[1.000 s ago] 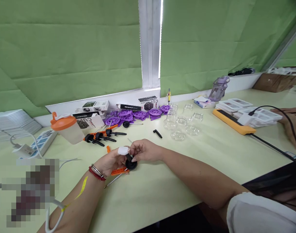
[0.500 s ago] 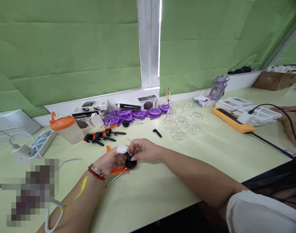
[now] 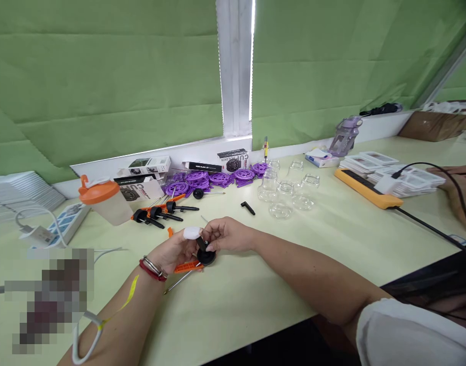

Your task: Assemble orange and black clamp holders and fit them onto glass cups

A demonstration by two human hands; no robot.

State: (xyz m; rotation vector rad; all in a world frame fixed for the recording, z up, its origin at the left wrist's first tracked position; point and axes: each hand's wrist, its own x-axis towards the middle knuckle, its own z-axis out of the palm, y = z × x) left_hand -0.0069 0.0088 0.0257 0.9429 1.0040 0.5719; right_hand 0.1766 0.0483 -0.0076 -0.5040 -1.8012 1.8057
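Both hands meet over the pale green table (image 3: 256, 295) near its front. My left hand (image 3: 172, 251), with a white cot on one fingertip and a red bracelet at the wrist, is closed on a small black wheel-like part (image 3: 206, 255) with an orange piece (image 3: 186, 267) and a thin metal rod (image 3: 177, 282) under it. My right hand (image 3: 227, 235) pinches a small black piece on top of that wheel part.
Behind the hands lie black-and-orange assembled pieces (image 3: 156, 214), purple wheels (image 3: 213, 179), a black L-shaped piece (image 3: 248, 207), glass jars (image 3: 286, 195), boxes and an orange-lidded cup (image 3: 103, 201). A yellow power strip (image 3: 366, 190) with a black cable lies right. Another person's hand (image 3: 460, 190) rests far right.
Almost nothing has moved; both hands stay on the black part with only slight finger shifts, and the view drifted a little.
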